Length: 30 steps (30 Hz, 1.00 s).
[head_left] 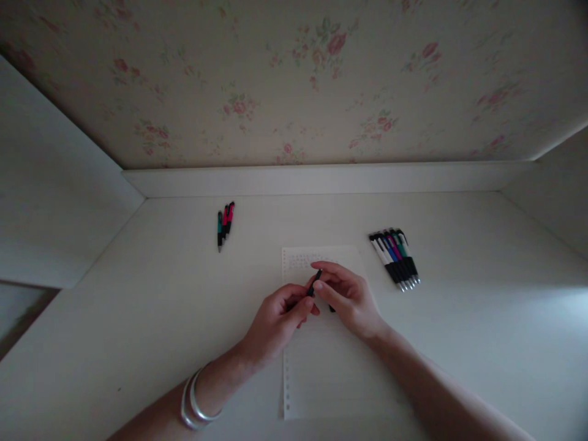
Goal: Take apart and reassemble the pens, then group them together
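Over a sheet of lined, hole-punched paper [335,373], my two hands meet around a small dark pen part [314,283]. My left hand [282,315] pinches its lower end between thumb and fingers. My right hand [346,297] has its thumb and fingers at the upper end. Below the right palm another dark tip [332,309] sticks out; what it belongs to is hidden. Handwriting shows near the top of the paper, partly behind the right fingers.
Several pens [395,260] lie side by side right of the paper. Three pens [225,225], green and pink with black, lie at the back left. A white ledge [321,180] and flowered wall bound the white desk [184,318].
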Tool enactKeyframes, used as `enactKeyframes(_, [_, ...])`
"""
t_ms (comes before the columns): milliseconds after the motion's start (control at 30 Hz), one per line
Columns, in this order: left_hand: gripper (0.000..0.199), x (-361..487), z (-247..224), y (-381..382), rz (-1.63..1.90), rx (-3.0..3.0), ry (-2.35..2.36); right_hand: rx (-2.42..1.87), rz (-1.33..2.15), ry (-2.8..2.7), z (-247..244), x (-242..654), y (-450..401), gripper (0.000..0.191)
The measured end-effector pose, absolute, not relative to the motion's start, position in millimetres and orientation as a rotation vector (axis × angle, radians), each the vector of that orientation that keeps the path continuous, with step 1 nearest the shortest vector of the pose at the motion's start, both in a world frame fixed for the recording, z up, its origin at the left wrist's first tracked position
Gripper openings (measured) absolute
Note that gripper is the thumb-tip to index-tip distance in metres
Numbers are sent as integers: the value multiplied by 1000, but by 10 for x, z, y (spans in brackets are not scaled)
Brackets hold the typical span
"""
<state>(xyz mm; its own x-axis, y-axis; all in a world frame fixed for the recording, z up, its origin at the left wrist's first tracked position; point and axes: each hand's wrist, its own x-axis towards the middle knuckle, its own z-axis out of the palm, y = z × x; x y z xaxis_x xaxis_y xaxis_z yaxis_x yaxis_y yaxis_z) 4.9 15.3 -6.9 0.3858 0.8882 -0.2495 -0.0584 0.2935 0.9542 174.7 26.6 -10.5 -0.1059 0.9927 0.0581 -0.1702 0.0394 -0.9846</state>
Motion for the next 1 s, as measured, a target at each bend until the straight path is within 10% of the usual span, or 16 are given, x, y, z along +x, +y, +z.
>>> enactKeyframes(1000, [34,43,6,175,774,1087,943,-971,1261,-1402,-20,1758,282,23])
